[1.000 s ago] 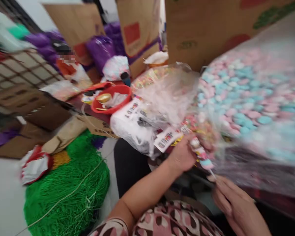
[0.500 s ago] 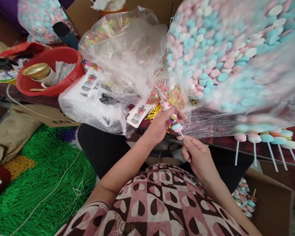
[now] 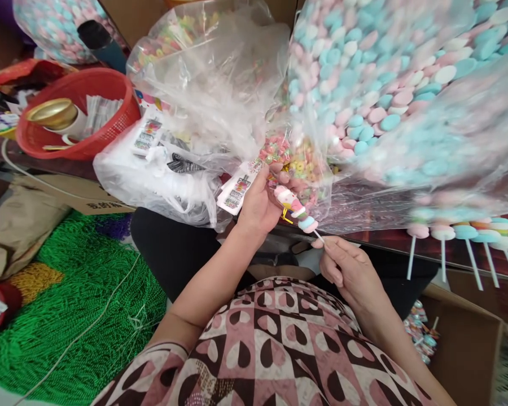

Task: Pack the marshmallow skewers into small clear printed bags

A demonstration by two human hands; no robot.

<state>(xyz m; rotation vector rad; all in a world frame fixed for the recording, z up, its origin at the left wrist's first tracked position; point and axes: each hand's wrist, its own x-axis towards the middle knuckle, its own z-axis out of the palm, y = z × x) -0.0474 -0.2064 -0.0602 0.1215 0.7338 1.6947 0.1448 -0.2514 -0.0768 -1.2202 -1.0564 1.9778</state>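
My right hand pinches the white stick of a marshmallow lollipop, which tilts up to the left. Its stacked pink, white, green and blue sweets point toward my left hand. That hand is curled at the upper end of the sweets; what lies between its fingers is partly hidden. A bent yellow tie shows just below it. Beside the left hand lies a stack of white printed cards. Behind it are small red and yellow ring-shaped sweets in clear plastic.
A large clear bag of pastel marshmallows fills the back right. Several finished lollipops overhang the table edge. At left stand a red basket and a white plastic bag. Green bead strands cover the floor; a carton stands lower right.
My left hand has shifted slightly left and its fingers have moved off the upper sweets, so more of the lollipop shows. My right hand still holds the stick.
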